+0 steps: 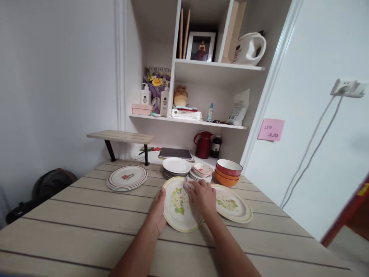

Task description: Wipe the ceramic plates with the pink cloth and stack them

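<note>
A white plate (pixel 177 213) with a yellow rim and a green leaf print is tilted toward me above the wooden table. My left hand (pixel 158 211) grips its left edge, thumb over the rim and the other fingers hidden behind. Against the plate's upper right face, my right hand (pixel 204 197) presses a crumpled pale cloth (pixel 188 184). Just to the right lies another yellow-rimmed plate (pixel 240 209) with the same leaf print, partly covered by my right hand.
Red-rimmed plates (pixel 138 177) are stacked at left, near a small raised shelf (pixel 121 135). Behind my hands stand white and dark plates (pixel 176 165), small dishes (pixel 202 169) and red and orange bowls (pixel 227 177). A red jug (pixel 203 145) and a laptop (pixel 175 153) are at the back.
</note>
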Motion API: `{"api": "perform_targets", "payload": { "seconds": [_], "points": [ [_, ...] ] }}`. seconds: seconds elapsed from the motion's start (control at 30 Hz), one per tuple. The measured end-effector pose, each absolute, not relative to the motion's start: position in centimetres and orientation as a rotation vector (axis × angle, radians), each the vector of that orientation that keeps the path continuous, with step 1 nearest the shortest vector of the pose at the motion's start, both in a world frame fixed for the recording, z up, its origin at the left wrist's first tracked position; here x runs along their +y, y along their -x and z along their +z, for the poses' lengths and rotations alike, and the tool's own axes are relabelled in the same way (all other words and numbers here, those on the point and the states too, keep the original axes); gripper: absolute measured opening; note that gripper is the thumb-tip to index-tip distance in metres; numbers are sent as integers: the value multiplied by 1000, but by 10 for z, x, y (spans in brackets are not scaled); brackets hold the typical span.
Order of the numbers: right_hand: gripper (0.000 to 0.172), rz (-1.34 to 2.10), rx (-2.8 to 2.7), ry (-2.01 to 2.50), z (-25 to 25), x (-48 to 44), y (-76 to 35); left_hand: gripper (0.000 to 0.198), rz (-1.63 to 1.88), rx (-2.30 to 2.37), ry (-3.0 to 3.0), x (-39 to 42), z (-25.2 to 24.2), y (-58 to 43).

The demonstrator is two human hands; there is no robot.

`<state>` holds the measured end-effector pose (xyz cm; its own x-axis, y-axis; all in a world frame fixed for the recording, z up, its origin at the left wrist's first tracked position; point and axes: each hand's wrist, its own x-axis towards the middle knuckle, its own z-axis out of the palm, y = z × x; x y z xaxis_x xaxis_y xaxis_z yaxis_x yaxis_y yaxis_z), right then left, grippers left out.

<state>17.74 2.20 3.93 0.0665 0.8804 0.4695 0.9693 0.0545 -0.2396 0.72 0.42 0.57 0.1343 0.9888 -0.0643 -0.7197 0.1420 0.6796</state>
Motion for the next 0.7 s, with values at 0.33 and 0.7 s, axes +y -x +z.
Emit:
{"api": "perform_targets", "payload": {
  "seconds": [0.33, 0.7],
  "points": [
    [37, -223, -1875, 1539, 29, 40, -151, 52, 1336, 590, -618, 4, 6, -10],
    [44, -16, -2228, 1290, 42, 16, -123, 66, 1281, 513, -552, 10, 0, -6]
  ]
}}
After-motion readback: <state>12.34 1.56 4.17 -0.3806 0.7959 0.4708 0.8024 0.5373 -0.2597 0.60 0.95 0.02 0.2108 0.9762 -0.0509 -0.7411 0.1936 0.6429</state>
